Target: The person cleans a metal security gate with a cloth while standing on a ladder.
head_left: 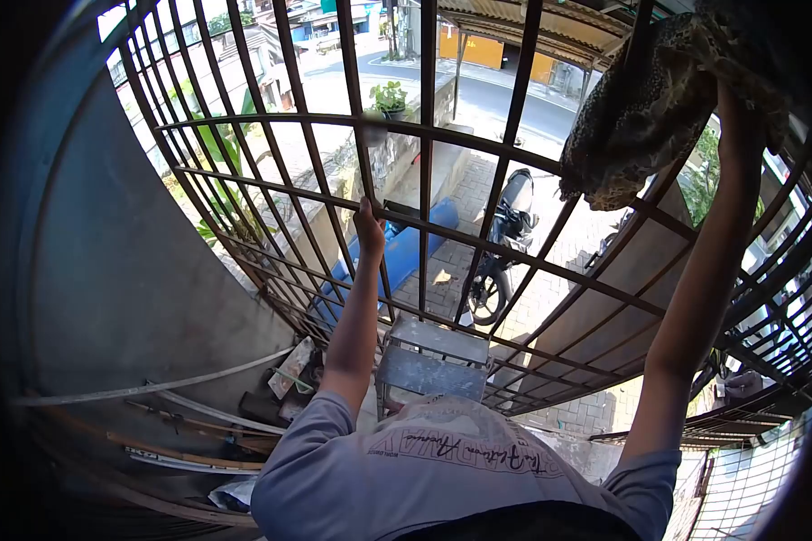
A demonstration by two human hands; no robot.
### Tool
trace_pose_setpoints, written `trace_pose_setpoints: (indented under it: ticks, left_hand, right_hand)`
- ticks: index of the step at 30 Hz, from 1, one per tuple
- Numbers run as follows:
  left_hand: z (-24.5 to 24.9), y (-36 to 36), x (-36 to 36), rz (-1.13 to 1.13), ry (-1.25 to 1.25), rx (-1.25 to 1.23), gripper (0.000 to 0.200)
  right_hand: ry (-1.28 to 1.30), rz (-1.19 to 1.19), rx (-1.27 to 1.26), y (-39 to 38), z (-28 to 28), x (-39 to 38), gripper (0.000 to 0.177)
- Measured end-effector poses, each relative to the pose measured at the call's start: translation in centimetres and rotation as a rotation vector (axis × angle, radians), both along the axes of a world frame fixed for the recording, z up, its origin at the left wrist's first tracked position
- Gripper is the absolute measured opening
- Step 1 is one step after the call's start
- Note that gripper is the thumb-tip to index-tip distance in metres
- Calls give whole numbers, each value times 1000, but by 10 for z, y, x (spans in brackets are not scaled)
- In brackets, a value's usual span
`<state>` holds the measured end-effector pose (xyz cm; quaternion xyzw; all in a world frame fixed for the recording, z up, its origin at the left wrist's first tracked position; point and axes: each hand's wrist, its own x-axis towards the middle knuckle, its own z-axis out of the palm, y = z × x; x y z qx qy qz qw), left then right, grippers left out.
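Observation:
Metal bars of a dark grille (478, 239) stretch across the view in front of me. My left hand (370, 224) is closed around one of its upright bars, close to a crossbar. Up at the right, my right hand (729, 90) holds a patterned, dark and tan cloth (645, 117) against the upper bars. The cloth hangs in loose folds and hides most of the fingers of that hand. Below me a worn metal step ladder (433, 374) stands by the foot of the grille.
Beyond the bars are a parked motorcycle (505, 243), a blue object (406, 257) and a potted plant (389, 97) on a low wall. A grey wall (153, 234) rises at the left, with long strips (198, 460) and clutter below. Wire mesh (749, 491) is at lower right.

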<state>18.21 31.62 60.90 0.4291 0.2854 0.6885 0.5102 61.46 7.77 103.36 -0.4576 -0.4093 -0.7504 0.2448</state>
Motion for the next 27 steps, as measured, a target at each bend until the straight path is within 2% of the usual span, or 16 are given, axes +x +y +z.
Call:
trace_pose_setpoints:
  ticks: [2, 3, 4, 6, 9, 13, 16, 18, 19, 20, 22, 23, 24, 25, 27]
  left_hand:
    - [-3, 0, -2, -39, 8, 45, 48]
    - [-4, 0, -3, -39, 6, 43, 48]
    - [-4, -1, -2, -46, 17, 57, 48]
    - [-12, 6, -6, -100, -11, 6, 47]
    - [-1, -5, -3, -98, 10, 30, 45]
    - [2, -8, -7, -143, 25, 39, 44]
    - [-5, -1, -15, -238, 68, 103, 49]
    - [0, -8, -21, -236, 134, 101, 51]
    - [3, -12, -25, -240, 200, 95, 54]
    - [3, -17, -35, -244, 289, 189, 59]
    - [-52, -14, -47, 76, 251, 192, 62]
    - [-71, -31, -70, -1, 339, 156, 62]
    - [-75, -61, -86, 64, 440, 80, 58]
    - [-113, -78, -105, 155, 531, 78, 53]
    - [-160, -137, -145, 142, 597, -308, 33]
  right_hand:
    - [433, 596, -179, -38, -3, -37, 33]
    - [625, 886, -164, -57, -4, -55, 33]
    - [614, 914, -87, -68, -5, -59, 33]
    - [535, 773, -50, -85, -20, -53, 34]
    - [490, 533, -128, -99, -55, -35, 36]
    - [430, 206, -403, -76, -124, -15, 39]
    - [223, -150, -623, -43, -183, -1, 42]
    - [165, -255, -705, -25, -212, 4, 44]
    - [363, -93, -775, -19, -216, -1, 46]
    - [559, 75, -811, -14, -221, -6, 49]
    - [950, 422, -899, -6, -240, -5, 55]
    - [791, 204, -800, -3, -256, 2, 54]
    - [708, 104, -750, -1, -264, 6, 54]
    - [629, 4, -693, 2, -271, 7, 54]
    - [638, 201, -535, 1, -272, 1, 41]
